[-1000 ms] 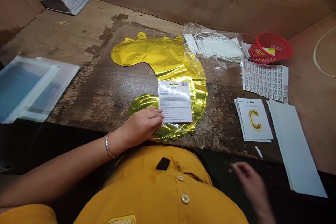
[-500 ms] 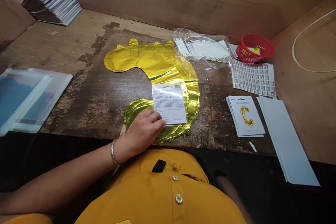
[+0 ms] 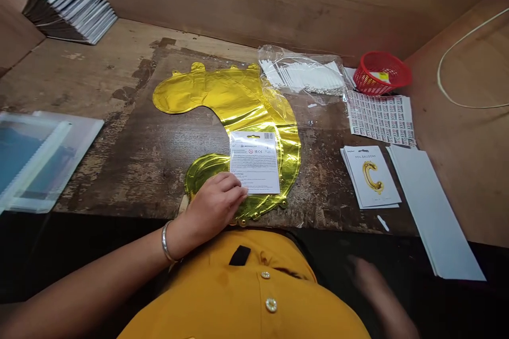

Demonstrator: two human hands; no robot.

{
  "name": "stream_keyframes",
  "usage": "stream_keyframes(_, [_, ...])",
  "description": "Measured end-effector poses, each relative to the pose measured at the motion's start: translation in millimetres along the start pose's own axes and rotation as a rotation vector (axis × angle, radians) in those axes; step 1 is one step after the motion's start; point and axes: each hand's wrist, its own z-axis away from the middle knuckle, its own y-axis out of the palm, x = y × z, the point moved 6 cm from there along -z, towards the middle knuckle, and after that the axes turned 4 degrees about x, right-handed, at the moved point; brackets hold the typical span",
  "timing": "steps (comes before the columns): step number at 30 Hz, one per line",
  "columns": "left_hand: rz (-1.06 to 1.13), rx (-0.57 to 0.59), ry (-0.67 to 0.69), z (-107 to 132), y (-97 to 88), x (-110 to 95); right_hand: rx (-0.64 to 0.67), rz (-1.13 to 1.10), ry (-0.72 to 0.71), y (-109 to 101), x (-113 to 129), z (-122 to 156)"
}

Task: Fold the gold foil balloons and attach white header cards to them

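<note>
Resting my open left hand [image 3: 212, 206] on the printed card [image 3: 254, 161] atop the gold foil balloon [image 3: 222, 90] on the tabletop [image 3: 99, 169], I'd judge the foil light, soft and slippery, best pinched at its seam, while my blurred right hand [image 3: 369, 286] leaves its state unclear.

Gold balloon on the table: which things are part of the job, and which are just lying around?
Probably part of the job: the gold foil balloon, the white printed card on it, the left hand on them.
Probably just lying around: the red basket, the coiled cord.
</note>
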Motion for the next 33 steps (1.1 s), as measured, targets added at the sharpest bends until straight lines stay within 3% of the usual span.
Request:
stream_keyframes(2, [-0.003, -0.001, 0.007, 0.3, 0.1, 0.1, -0.203, 0.018, -0.054, -29.4, 22.0, 4.4])
stream_keyframes(4, [0.003, 0.005, -0.001, 0.7, 0.6, 1.0, -0.432, -0.043, -0.275, -63.3, 71.7, -0.1])
stream_keyframes(5, [0.009, 0.007, -0.01, 0.9, 0.8, 1.7, -0.506, -0.073, -0.451, -74.5, 103.0, -6.1])
stream_keyframes(6, [0.016, 0.01, -0.016, 1.2, 1.0, 2.3, -0.506, -0.086, -0.64, -77.9, 134.9, -15.4])
stream_keyframes(8, [0.035, 0.014, -0.025, 1.6, 1.3, 3.0, -0.342, -0.085, -0.884, -66.1, 185.6, -43.5])
stream_keyframes(11, [0.067, 0.021, -0.031, 0.9, 0.7, 3.2, -0.192, -0.129, -0.985, -42.0, 220.7, -80.5])
stream_keyframes(15, [0.067, 0.038, -0.112, -3.9, -2.7, 6.8, -0.189, -0.266, -0.879, -32.7, 223.6, -96.6])
stream_keyframes(20, [-0.128, 0.136, -0.46, -11.1, -13.2, 30.4, -0.307, -0.257, -0.73, -34.8, 228.4, -94.0])
stream_keyframes(23, [-0.096, 0.187, -0.596, -16.3, -19.1, 46.6, -0.4, -0.19, -0.645, -31.8, 230.9, -95.9])
stream_keyframes(28, [0.352, 0.219, -0.654, -27.3, -8.1, 58.7, -0.45, -0.189, -0.585, -26.8, 227.5, -96.2])
stream_keyframes(31, [0.724, 0.047, -0.719, -32.0, -4.7, 62.8, -0.468, -0.394, -0.528, -37.1, 217.3, -98.4])
stream_keyframes(33, [0.968, -0.044, -0.696, -34.1, -6.7, 62.8, -0.354, -0.631, -0.449, -43.0, 209.4, -106.9])
